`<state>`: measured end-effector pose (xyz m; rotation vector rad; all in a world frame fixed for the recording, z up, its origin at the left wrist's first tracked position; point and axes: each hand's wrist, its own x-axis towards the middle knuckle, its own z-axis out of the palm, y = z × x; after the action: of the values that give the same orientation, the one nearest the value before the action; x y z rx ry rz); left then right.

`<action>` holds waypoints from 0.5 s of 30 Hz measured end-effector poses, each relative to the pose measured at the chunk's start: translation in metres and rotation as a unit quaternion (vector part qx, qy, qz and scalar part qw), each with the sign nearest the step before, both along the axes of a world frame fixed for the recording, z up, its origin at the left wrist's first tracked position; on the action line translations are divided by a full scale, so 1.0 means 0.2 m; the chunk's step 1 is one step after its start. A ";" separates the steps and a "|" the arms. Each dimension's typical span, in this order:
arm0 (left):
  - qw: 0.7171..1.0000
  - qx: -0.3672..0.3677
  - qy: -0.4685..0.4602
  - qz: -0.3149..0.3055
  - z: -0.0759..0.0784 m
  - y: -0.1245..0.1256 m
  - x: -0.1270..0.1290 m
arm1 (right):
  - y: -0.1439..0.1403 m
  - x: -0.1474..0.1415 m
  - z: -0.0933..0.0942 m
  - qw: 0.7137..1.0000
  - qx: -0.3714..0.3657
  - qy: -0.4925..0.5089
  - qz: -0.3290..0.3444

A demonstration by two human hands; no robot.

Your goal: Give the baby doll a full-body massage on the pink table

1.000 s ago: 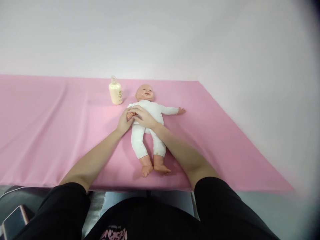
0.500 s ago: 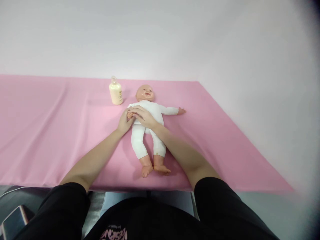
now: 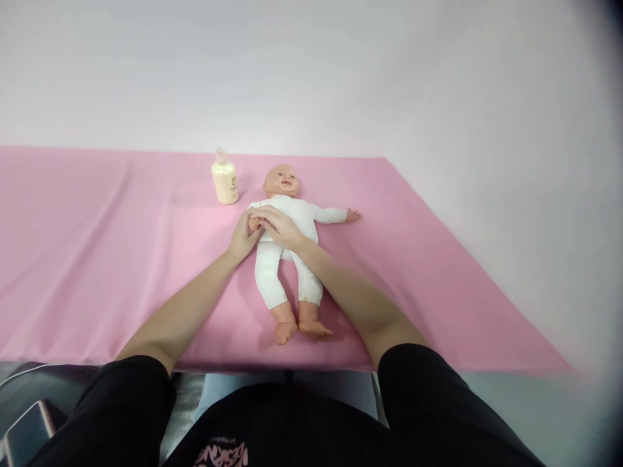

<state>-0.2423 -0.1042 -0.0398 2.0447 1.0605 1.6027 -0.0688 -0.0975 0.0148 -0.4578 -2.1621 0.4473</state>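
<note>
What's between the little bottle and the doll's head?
Nothing: in the head view, only bare pink cloth lies between the cream plastic lotion bottle and the head of the white-suited baby doll.

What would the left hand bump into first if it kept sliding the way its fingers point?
The left hand points up and slightly right, and already touches the doll's small hand. Straight on, it would probably meet the doll's shoulder or head, not the lotion bottle farther left.

A table (image 3: 87, 272) under a pink cloth carries a baby doll (image 3: 287, 250) lying face-up near its front edge, and a cream bottle (image 3: 224, 181) standing near the back edge.
</note>
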 end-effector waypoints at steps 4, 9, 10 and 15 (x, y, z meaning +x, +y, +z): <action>1.000 -0.008 -0.008 -0.005 0.00 0.00 0.00 | -0.01 0.00 0.01 1.000 0.000 -0.004 -0.003; 1.000 0.000 -0.024 -0.019 0.00 -0.01 0.00 | 0.00 -0.01 0.01 1.000 0.010 0.014 0.005; 1.000 0.001 -0.022 -0.019 0.00 -0.01 0.00 | 0.00 -0.01 0.00 1.000 0.009 0.017 0.003; 0.999 -0.024 -0.018 -0.014 -0.02 0.00 -0.01 | 0.01 0.00 -0.01 1.000 -0.008 0.003 0.001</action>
<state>-0.2445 -0.1039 -0.0433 1.9838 1.0416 1.5790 -0.0697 -0.0956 0.0132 -0.4629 -2.1541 0.4657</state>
